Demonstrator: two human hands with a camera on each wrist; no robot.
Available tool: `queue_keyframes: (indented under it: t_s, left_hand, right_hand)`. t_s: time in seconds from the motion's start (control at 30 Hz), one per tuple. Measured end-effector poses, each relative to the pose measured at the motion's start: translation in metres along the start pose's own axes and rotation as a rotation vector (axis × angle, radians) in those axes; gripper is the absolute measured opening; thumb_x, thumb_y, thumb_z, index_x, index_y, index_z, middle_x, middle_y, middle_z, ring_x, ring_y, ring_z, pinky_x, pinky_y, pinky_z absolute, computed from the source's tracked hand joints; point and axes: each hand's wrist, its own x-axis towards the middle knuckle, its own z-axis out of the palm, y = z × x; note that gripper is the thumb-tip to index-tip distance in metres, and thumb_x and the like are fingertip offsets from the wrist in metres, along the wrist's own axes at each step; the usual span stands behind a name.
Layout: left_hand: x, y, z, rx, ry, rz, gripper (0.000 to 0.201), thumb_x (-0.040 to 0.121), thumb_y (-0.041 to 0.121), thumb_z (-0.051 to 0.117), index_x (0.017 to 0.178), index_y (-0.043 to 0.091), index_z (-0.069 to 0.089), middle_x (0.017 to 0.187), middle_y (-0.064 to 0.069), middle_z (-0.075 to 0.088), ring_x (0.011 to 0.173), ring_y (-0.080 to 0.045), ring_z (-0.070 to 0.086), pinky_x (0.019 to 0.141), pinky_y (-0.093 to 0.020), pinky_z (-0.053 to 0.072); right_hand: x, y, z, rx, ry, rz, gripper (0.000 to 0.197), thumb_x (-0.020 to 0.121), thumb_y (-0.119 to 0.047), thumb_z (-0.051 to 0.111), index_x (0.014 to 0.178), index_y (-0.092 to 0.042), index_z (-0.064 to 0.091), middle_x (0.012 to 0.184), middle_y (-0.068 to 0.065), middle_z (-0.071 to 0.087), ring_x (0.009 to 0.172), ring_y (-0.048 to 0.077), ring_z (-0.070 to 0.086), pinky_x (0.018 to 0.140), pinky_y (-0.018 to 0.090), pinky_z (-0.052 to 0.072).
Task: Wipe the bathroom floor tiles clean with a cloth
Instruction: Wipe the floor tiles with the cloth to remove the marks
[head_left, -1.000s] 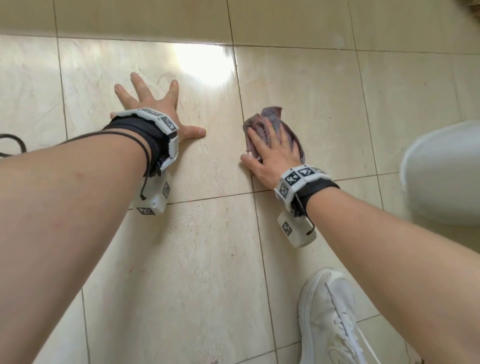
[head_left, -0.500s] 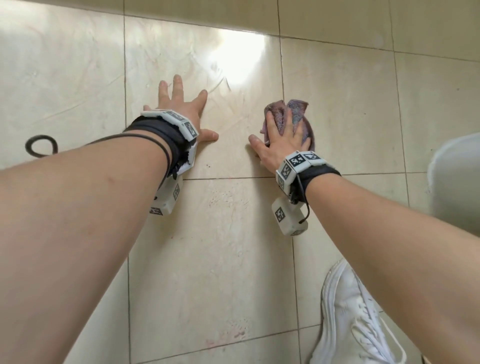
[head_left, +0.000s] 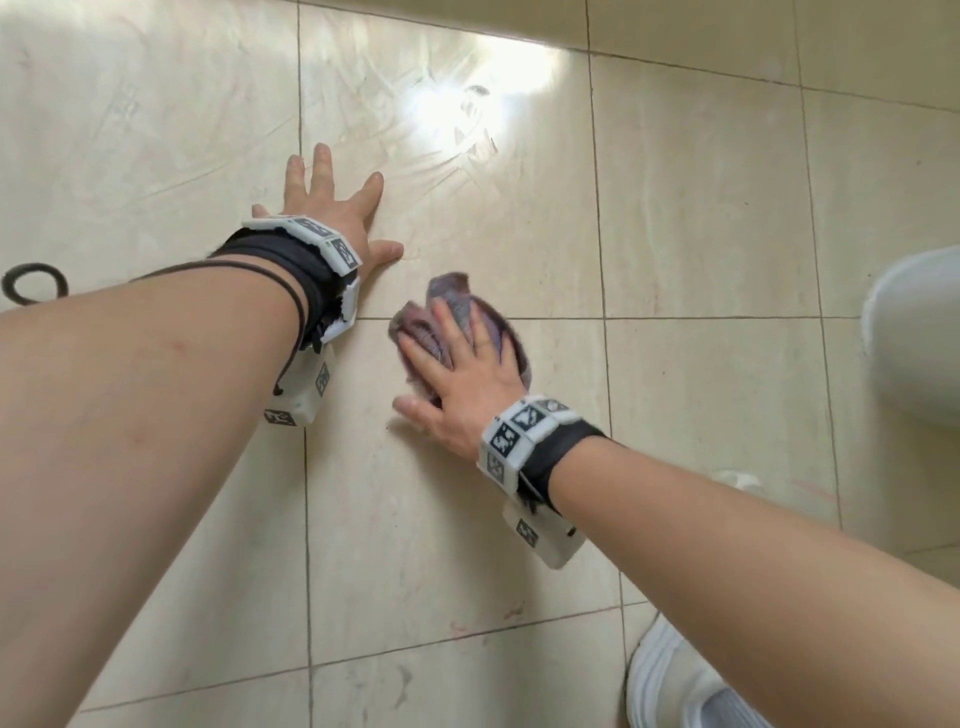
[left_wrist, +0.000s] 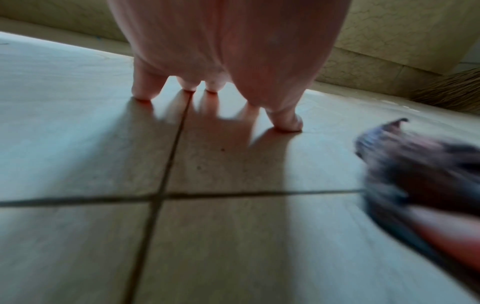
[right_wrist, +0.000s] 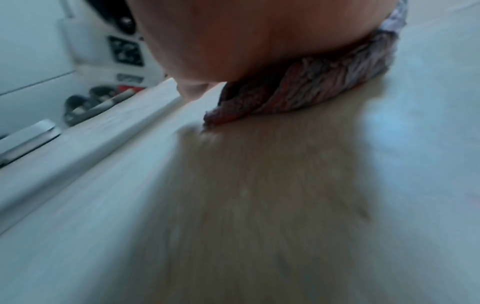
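Observation:
A bunched purple-grey cloth (head_left: 415, 327) lies on the beige floor tiles (head_left: 701, 234), across a grout line. My right hand (head_left: 462, 364) presses flat on top of it with straight, spread fingers. The left wrist view shows the cloth (left_wrist: 405, 164) blurred at its right edge; the right wrist view shows the cloth (right_wrist: 311, 84) squashed under my palm. My left hand (head_left: 332, 208) rests flat on the tile to the cloth's upper left, fingers spread. Its fingertips (left_wrist: 141, 94) touch the floor. Streaky wet marks glint (head_left: 467, 104) beyond both hands.
A white rounded fixture (head_left: 914, 332) stands at the right edge. My white shoe (head_left: 675, 686) is at the bottom right. A black cable loop (head_left: 34, 283) lies at the left. Reddish smudges (head_left: 483, 621) mark the near tile. A straw broom (left_wrist: 451, 90) leans by the wall.
My right hand has dragged the cloth toward me and leftward, over the grout line. My left hand has stayed planted on the tile. The head view shifted forward.

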Motion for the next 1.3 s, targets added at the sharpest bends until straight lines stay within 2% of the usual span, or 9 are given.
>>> queue_keyframes:
  t_s: [0.2, 0.37, 0.5, 0.63, 0.77, 0.87, 1.1, 1.23, 1.3]
  left_hand:
    - [-0.011, -0.008, 0.004, -0.013, -0.001, -0.017, 0.076, 0.094, 0.060, 0.048, 0.154, 0.045, 0.004, 0.162, -0.003, -0.021, 0.149, -0.027, -0.016, 0.113, -0.067, 0.010]
    - [-0.012, -0.014, 0.011, -0.019, 0.017, -0.009, 0.075, 0.094, 0.061, 0.048, 0.153, 0.046, 0.004, 0.162, -0.001, -0.021, 0.149, -0.027, -0.016, 0.114, -0.065, 0.008]
    - [-0.011, -0.022, 0.011, -0.017, 0.007, 0.001, 0.073, 0.095, 0.057, 0.048, 0.153, 0.046, 0.005, 0.162, 0.001, -0.021, 0.149, -0.025, -0.015, 0.115, -0.063, 0.007]
    - [-0.011, -0.028, 0.007, -0.022, -0.007, 0.005, 0.070, 0.098, 0.052, 0.046, 0.154, 0.044, 0.005, 0.163, 0.001, -0.019, 0.150, -0.025, -0.014, 0.117, -0.058, 0.007]
    - [-0.014, -0.034, 0.007, -0.027, -0.014, -0.015, 0.071, 0.098, 0.054, 0.045, 0.154, 0.044, 0.003, 0.162, 0.000, -0.021, 0.150, -0.025, -0.015, 0.118, -0.056, 0.006]
    - [-0.017, -0.040, 0.010, -0.022, 0.000, -0.008, 0.071, 0.098, 0.056, 0.043, 0.154, 0.042, 0.002, 0.162, -0.001, -0.021, 0.150, -0.025, -0.015, 0.119, -0.055, 0.005]
    - [-0.025, -0.063, 0.016, 0.000, 0.026, 0.035, 0.073, 0.097, 0.056, 0.046, 0.155, 0.040, 0.005, 0.162, -0.004, -0.020, 0.150, -0.026, -0.014, 0.119, -0.052, 0.005]
    - [-0.031, -0.074, 0.016, 0.018, 0.000, 0.040, 0.075, 0.096, 0.054, 0.048, 0.155, 0.041, 0.005, 0.162, -0.003, -0.020, 0.150, -0.024, -0.014, 0.119, -0.053, 0.006]
    - [-0.035, -0.082, 0.017, 0.034, -0.003, 0.046, 0.076, 0.096, 0.055, 0.048, 0.155, 0.040, 0.003, 0.162, -0.003, -0.020, 0.150, -0.024, -0.014, 0.119, -0.053, 0.006]
  right_hand:
    - [-0.006, 0.058, -0.009, -0.032, 0.043, 0.124, 0.066, 0.094, -0.068, 0.022, 0.149, -0.050, -0.009, 0.156, -0.011, -0.030, 0.145, 0.022, -0.027, 0.116, 0.062, -0.003]
    - [0.039, 0.037, -0.035, 0.106, 0.132, 0.269, 0.071, 0.093, -0.069, 0.028, 0.150, -0.048, -0.008, 0.157, -0.005, -0.031, 0.145, 0.031, -0.025, 0.114, 0.059, -0.010]
    - [0.027, 0.002, -0.018, 0.009, 0.089, 0.080, 0.071, 0.092, -0.070, 0.028, 0.150, -0.048, -0.006, 0.157, -0.006, -0.031, 0.144, 0.029, -0.029, 0.114, 0.056, -0.013]
    - [-0.010, 0.026, 0.001, -0.113, -0.005, -0.033, 0.067, 0.093, -0.070, 0.023, 0.150, -0.049, -0.006, 0.157, -0.010, -0.031, 0.144, 0.022, -0.028, 0.118, 0.055, -0.008]
    - [0.011, 0.067, -0.028, -0.003, 0.069, 0.203, 0.068, 0.094, -0.069, 0.022, 0.151, -0.046, -0.009, 0.157, -0.010, -0.029, 0.146, 0.025, -0.024, 0.118, 0.059, -0.002]
    - [0.049, 0.051, -0.053, 0.087, 0.148, 0.290, 0.072, 0.093, -0.071, 0.024, 0.152, -0.045, -0.007, 0.159, -0.005, -0.028, 0.146, 0.031, -0.022, 0.117, 0.058, -0.006]
    - [0.039, -0.024, -0.022, -0.056, 0.063, -0.028, 0.071, 0.091, -0.072, 0.025, 0.150, -0.048, -0.006, 0.157, -0.008, -0.031, 0.144, 0.027, -0.029, 0.113, 0.056, -0.013]
    - [0.016, -0.003, -0.008, -0.140, 0.018, -0.144, 0.065, 0.093, -0.070, 0.025, 0.150, -0.050, 0.000, 0.157, -0.013, -0.028, 0.144, 0.019, -0.029, 0.116, 0.055, -0.009]
    - [0.017, 0.025, -0.015, -0.113, 0.069, -0.067, 0.063, 0.094, -0.069, 0.024, 0.149, -0.053, -0.003, 0.158, -0.014, -0.026, 0.145, 0.019, -0.026, 0.116, 0.059, -0.007]
